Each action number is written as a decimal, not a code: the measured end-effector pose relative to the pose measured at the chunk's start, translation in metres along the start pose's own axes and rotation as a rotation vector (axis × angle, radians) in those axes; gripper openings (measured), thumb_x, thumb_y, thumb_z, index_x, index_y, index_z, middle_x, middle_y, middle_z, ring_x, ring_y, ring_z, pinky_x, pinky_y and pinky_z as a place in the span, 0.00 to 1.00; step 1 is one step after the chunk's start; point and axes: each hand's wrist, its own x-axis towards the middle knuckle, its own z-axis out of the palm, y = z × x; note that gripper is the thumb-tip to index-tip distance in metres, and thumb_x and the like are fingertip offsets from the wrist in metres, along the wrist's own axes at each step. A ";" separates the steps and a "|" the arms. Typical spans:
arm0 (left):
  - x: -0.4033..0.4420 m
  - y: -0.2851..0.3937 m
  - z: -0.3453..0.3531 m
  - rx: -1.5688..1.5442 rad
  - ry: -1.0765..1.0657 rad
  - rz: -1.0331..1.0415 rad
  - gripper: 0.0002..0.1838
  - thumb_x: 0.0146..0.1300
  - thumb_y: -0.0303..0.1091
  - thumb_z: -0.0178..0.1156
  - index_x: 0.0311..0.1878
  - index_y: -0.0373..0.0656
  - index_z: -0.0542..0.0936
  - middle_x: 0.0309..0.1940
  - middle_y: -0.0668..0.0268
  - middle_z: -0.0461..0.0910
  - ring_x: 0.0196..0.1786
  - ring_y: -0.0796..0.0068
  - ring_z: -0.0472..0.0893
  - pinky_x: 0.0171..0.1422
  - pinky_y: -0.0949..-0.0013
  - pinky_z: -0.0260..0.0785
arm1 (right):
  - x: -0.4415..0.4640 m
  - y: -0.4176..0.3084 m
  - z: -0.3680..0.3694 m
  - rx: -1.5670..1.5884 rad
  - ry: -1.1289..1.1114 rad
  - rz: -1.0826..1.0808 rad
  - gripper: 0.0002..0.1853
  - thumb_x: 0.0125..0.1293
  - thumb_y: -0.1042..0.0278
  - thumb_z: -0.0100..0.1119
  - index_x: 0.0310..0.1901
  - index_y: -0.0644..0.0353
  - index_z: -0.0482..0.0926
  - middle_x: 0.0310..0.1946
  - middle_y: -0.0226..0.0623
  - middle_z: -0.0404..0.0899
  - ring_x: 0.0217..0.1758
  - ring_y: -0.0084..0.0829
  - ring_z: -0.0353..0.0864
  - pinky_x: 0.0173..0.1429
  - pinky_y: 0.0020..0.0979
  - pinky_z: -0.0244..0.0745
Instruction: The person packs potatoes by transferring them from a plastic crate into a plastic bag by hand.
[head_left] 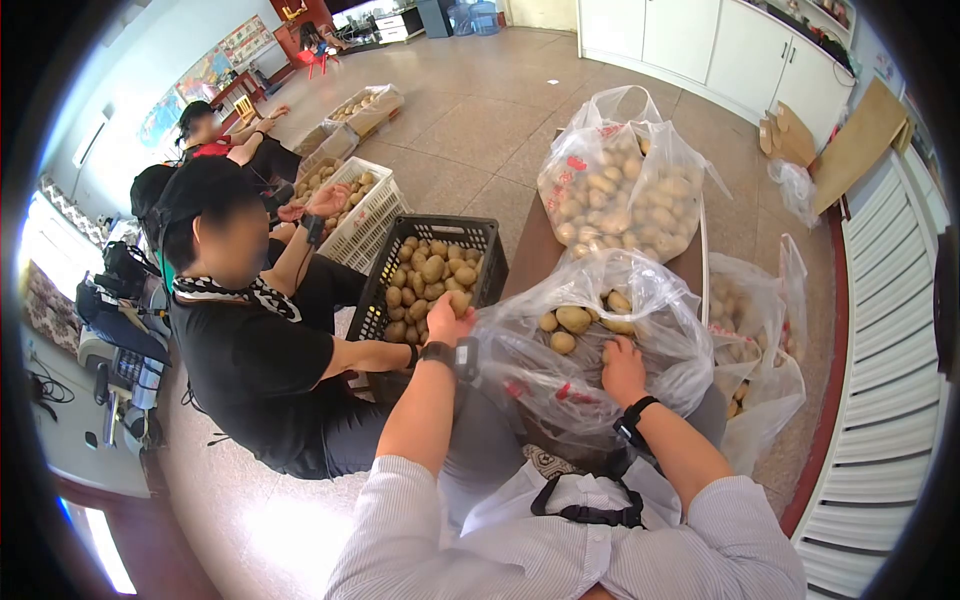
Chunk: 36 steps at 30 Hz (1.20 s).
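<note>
My left hand [450,325] is closed around a potato [459,303] at the right edge of the black crate [497,255], which is full of potatoes. In front of me a clear plastic bag [660,350] lies open, with several potatoes [573,320] inside toward its far side. My right hand [624,372] reaches into that bag, fingers pointing down and apart, close to the potatoes. Nothing shows in its grip, though its fingertips are partly hidden.
A full bag of potatoes [625,195] stands behind the open one, on a brown bench [530,255]. More bagged potatoes [750,310] lie on the floor at right, beside a white radiator [875,420]. At left sits a co-worker [250,370]; a white crate [375,215] is beyond.
</note>
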 end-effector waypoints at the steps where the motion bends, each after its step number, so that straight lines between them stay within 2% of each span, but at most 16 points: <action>1: 0.001 0.002 -0.002 -0.019 0.027 -0.017 0.18 0.68 0.44 0.57 0.53 0.42 0.73 0.44 0.56 0.74 0.38 0.56 0.77 0.37 0.55 0.73 | 0.000 0.000 0.000 -0.025 -0.023 -0.019 0.22 0.58 0.74 0.56 0.57 0.55 0.75 0.62 0.42 0.68 0.56 0.55 0.72 0.57 0.49 0.74; 8: 0.021 -0.001 -0.022 0.051 0.086 0.008 0.16 0.69 0.40 0.54 0.53 0.38 0.72 0.44 0.52 0.74 0.37 0.54 0.78 0.35 0.54 0.76 | -0.004 -0.002 0.002 -0.103 -0.035 -0.088 0.19 0.60 0.74 0.55 0.55 0.53 0.76 0.59 0.41 0.69 0.55 0.52 0.73 0.54 0.48 0.77; 11: 0.018 0.000 -0.024 0.085 0.138 0.002 0.16 0.69 0.38 0.53 0.52 0.36 0.72 0.44 0.50 0.74 0.35 0.54 0.79 0.35 0.54 0.78 | -0.006 -0.005 -0.002 -0.040 -0.110 -0.048 0.24 0.53 0.75 0.60 0.55 0.54 0.75 0.58 0.41 0.68 0.57 0.56 0.71 0.58 0.49 0.74; 15: 0.006 0.002 -0.018 0.059 0.203 0.009 0.15 0.69 0.37 0.53 0.50 0.35 0.73 0.41 0.49 0.75 0.33 0.53 0.79 0.35 0.53 0.79 | -0.008 -0.010 -0.010 0.045 -0.157 0.003 0.23 0.53 0.69 0.61 0.54 0.53 0.75 0.56 0.42 0.70 0.55 0.54 0.73 0.58 0.47 0.73; 17: 0.006 0.001 -0.020 0.040 0.191 0.012 0.14 0.68 0.36 0.53 0.47 0.34 0.74 0.39 0.50 0.76 0.31 0.55 0.79 0.32 0.57 0.77 | -0.007 -0.009 -0.007 0.101 -0.155 0.036 0.23 0.54 0.68 0.61 0.54 0.53 0.75 0.56 0.43 0.71 0.55 0.54 0.74 0.58 0.47 0.73; 20: 0.012 0.003 -0.024 0.115 0.250 0.065 0.13 0.68 0.36 0.52 0.46 0.36 0.75 0.36 0.51 0.77 0.28 0.58 0.78 0.26 0.62 0.72 | 0.001 0.000 0.012 0.282 -0.101 0.102 0.21 0.59 0.63 0.59 0.55 0.54 0.75 0.52 0.45 0.75 0.54 0.53 0.75 0.60 0.50 0.71; 22: -0.008 0.007 -0.009 0.141 0.237 0.128 0.12 0.67 0.36 0.52 0.46 0.37 0.76 0.34 0.53 0.78 0.26 0.62 0.78 0.24 0.65 0.69 | 0.014 0.023 0.046 0.497 -0.016 0.099 0.20 0.64 0.60 0.54 0.57 0.54 0.75 0.46 0.45 0.78 0.45 0.45 0.80 0.52 0.44 0.76; 23: -0.021 0.008 0.000 0.166 0.224 0.193 0.11 0.67 0.35 0.52 0.45 0.38 0.76 0.32 0.56 0.78 0.24 0.65 0.77 0.22 0.67 0.66 | 0.014 0.018 0.036 0.496 -0.014 0.101 0.20 0.64 0.60 0.54 0.57 0.54 0.75 0.46 0.45 0.78 0.45 0.45 0.80 0.52 0.44 0.76; 24: -0.028 0.007 0.006 0.166 0.221 0.192 0.11 0.67 0.35 0.52 0.45 0.38 0.76 0.32 0.56 0.78 0.24 0.65 0.77 0.22 0.67 0.66 | 0.014 0.006 0.016 0.827 -0.176 0.333 0.19 0.65 0.60 0.51 0.57 0.53 0.74 0.44 0.43 0.79 0.40 0.40 0.80 0.46 0.40 0.76; 25: -0.034 0.006 0.012 0.231 0.149 0.263 0.12 0.68 0.37 0.52 0.48 0.40 0.76 0.35 0.59 0.78 0.25 0.68 0.77 0.23 0.67 0.67 | 0.015 -0.005 0.001 1.154 -0.344 0.568 0.19 0.67 0.60 0.49 0.58 0.53 0.74 0.42 0.41 0.79 0.35 0.35 0.81 0.41 0.36 0.76; 26: -0.040 0.004 0.017 0.296 0.077 0.334 0.12 0.69 0.39 0.53 0.50 0.43 0.75 0.38 0.63 0.78 0.27 0.71 0.77 0.25 0.67 0.68 | 0.015 -0.009 -0.001 1.153 -0.343 0.569 0.19 0.67 0.60 0.49 0.58 0.53 0.74 0.42 0.41 0.79 0.35 0.35 0.81 0.41 0.36 0.76; 28: -0.053 0.000 0.031 0.321 -0.001 0.313 0.12 0.69 0.38 0.52 0.50 0.42 0.76 0.37 0.63 0.79 0.24 0.73 0.76 0.23 0.69 0.66 | 0.017 -0.017 -0.006 1.362 -0.374 0.588 0.21 0.66 0.62 0.48 0.60 0.52 0.71 0.40 0.38 0.78 0.32 0.30 0.80 0.34 0.31 0.72; 31: -0.070 -0.011 0.051 0.390 -0.129 0.292 0.13 0.70 0.39 0.52 0.50 0.42 0.77 0.34 0.65 0.81 0.19 0.76 0.73 0.19 0.72 0.62 | 0.020 -0.035 -0.016 1.494 -0.423 0.541 0.22 0.66 0.63 0.46 0.62 0.53 0.70 0.41 0.38 0.79 0.33 0.33 0.80 0.36 0.32 0.74; 33: -0.083 -0.018 0.062 0.554 -0.280 0.232 0.13 0.71 0.40 0.52 0.49 0.41 0.77 0.36 0.64 0.81 0.20 0.77 0.74 0.20 0.74 0.62 | 0.024 -0.050 -0.022 1.539 -0.430 0.517 0.23 0.67 0.64 0.45 0.63 0.54 0.70 0.42 0.39 0.79 0.34 0.33 0.81 0.37 0.33 0.75; 34: -0.085 -0.022 0.065 0.554 -0.280 0.231 0.13 0.71 0.40 0.52 0.49 0.41 0.77 0.36 0.64 0.81 0.20 0.77 0.74 0.20 0.74 0.62 | 0.026 -0.057 -0.025 1.583 -0.436 0.492 0.23 0.67 0.65 0.44 0.64 0.55 0.69 0.43 0.40 0.79 0.34 0.34 0.81 0.38 0.33 0.75; 36: -0.089 -0.028 0.069 0.762 -0.451 0.131 0.17 0.71 0.44 0.51 0.52 0.41 0.76 0.42 0.62 0.82 0.25 0.75 0.78 0.23 0.73 0.64 | 0.029 -0.070 -0.035 1.620 -0.446 0.457 0.23 0.68 0.65 0.44 0.63 0.56 0.69 0.43 0.39 0.80 0.35 0.33 0.80 0.39 0.32 0.75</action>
